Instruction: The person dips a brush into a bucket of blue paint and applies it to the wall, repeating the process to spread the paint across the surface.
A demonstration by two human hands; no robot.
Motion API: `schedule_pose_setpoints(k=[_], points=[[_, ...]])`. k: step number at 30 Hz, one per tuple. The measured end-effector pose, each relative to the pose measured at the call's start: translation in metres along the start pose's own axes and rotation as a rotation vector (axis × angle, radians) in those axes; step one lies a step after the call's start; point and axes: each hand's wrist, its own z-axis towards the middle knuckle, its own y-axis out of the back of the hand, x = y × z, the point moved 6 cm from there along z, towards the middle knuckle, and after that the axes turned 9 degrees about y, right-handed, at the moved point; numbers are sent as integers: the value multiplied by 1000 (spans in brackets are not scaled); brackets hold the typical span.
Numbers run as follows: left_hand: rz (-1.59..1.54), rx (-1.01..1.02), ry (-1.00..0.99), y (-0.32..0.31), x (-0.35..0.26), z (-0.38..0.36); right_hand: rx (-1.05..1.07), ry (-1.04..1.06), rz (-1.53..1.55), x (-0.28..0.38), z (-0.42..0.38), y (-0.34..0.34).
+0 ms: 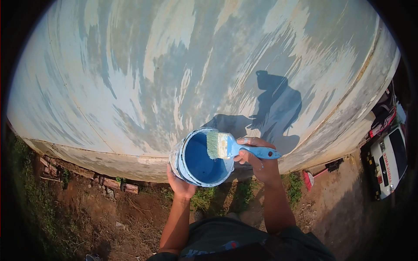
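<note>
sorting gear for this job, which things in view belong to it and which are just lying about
In use:
- brush, in the right hand
- bucket, blue inside, in the left hand
- streaky wall, apparently the work surface

Apparently just around:
- white vehicle
- red object on the ground
- reddish pieces along the wall's foot

Bucket [179,160] open at left, brush [230,147] blocking its right (partly), wall [130,91] beyond

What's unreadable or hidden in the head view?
All in the head view:
Part of the left hand: behind the bucket.
Part of the bucket's rim: covered by the brush.
Wall top: cut off by the upper edge.
Shirt lettering: too unclear to read fully.
</note>
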Motion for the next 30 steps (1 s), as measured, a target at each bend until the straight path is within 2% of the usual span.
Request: schedule_pose_setpoints(k=[2, 3, 5, 6, 8, 14, 21, 24, 26, 30], points=[[-28, 7, 49, -12, 5, 1, 2, 166, -112, -2, -4, 2], [-27, 11, 52, -13, 7, 4, -2, 170, -114, -6, -4, 5], [-42, 8, 69, -12, 12, 6, 49, 488, -331, 12, -4, -4], [-39, 11, 74, -11, 13, 7, 44, 489, -334, 15, -5, -6], [-90, 32, 82, -14, 16, 10, 102, 522, -600, 26, -8, -16], [-76, 47, 83, -21, 17, 11, 36, 697, -798, 13, -22, -27], [-137, 26, 82, -18, 16, 4, 20, 739, -773, 8, -25, -31], [-117, 31, 78, -19, 14, 2, 34, 656, -741, 4, -23, -31], [-115, 13, 74, -16, 12, 1, -23, 532, -524, -2, -19, -25], [-126, 18, 92, -13, 11, -6, -24, 423, -315, -7, -13, -10]])
